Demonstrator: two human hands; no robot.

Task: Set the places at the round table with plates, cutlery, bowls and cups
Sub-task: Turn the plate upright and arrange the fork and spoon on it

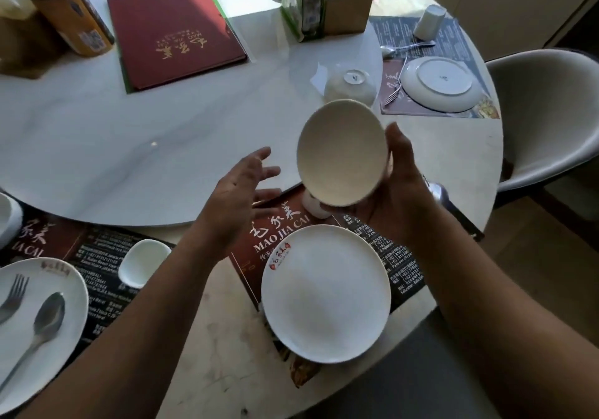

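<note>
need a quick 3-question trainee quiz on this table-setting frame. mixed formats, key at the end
1. True or false: the left hand grips the white bowl.
2. What lies on the near-left plate? A) a fork and a spoon B) a cup C) a folded napkin
3. Fill in: the far-right plate lies face ___.

Key:
1. False. The right hand holds the bowl, and the left hand is open beside it.
2. A
3. down
</note>
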